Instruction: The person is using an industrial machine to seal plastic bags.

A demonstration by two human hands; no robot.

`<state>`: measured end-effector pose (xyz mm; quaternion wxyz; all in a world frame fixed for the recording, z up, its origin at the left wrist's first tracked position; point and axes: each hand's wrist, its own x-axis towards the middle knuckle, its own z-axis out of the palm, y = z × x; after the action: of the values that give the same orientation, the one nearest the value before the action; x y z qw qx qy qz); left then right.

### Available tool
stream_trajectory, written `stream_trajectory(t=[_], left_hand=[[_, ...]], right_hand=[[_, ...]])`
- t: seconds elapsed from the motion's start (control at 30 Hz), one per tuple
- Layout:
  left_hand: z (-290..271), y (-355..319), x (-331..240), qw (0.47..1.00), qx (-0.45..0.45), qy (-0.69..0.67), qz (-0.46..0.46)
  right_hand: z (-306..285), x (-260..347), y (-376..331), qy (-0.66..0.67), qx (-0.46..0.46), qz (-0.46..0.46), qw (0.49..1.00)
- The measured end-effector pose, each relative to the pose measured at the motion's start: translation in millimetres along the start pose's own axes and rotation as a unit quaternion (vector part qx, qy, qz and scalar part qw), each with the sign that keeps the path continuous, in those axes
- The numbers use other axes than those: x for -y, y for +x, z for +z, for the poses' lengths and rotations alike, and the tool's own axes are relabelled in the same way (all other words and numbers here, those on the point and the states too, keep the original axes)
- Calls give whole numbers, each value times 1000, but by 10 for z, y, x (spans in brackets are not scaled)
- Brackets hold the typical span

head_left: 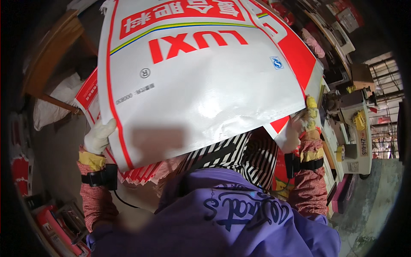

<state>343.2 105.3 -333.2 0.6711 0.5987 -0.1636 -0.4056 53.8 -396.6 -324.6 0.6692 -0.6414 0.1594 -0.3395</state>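
A large white woven sack (205,90) with red stripes and printing spreads out in front of me, its near edge slanting up to the right. My left hand (99,136), in a white glove, is closed on the sack's near left edge. At the near right corner my right hand (309,118), gloved with yellow on it, is closed on the sack's edge; part of its fingers is hard to make out. Under this sack lie more red and white sacks (143,173), with their edges fanned out near my lap. Another sack with a broad red area (299,60) shows beneath at the right.
To my right stands a pale sewing machine (357,132) on a bench, with a yellow tape roll (340,153) beside it. A wooden frame (51,55) and a white bag (55,103) are at the left. Red-and-white bundles (58,227) lie at the lower left.
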Motion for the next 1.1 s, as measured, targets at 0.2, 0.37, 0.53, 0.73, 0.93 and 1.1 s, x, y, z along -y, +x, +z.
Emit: stream_trajectory(t=[0.2, 0.37, 0.53, 0.73, 0.93, 1.1], left_hand=[[-805, -842, 613, 981, -187, 10, -55], [-863, -1200, 1540, 934, -329, -50, -128], [-610, -771, 2090, 870, -430, 9, -241], [-1182, -1764, 2817, 893, -278, 306, -177], [-852, -1194, 2070, 698, -113, 686, -172], [-1228, -1107, 2774, 662, -136, 711, -196]], right_hand=[[1663, 8, 367, 279, -118, 266, 915], [2562, -457, 339, -3, 32, 272, 962], [1982, -2427, 812, -424, 145, -35, 893], [2511, -2547, 339, -10, 2, 484, 875], [2469, -2410, 443, 20, 3, 502, 865], [2601, -2325, 358, 61, 47, 463, 883]])
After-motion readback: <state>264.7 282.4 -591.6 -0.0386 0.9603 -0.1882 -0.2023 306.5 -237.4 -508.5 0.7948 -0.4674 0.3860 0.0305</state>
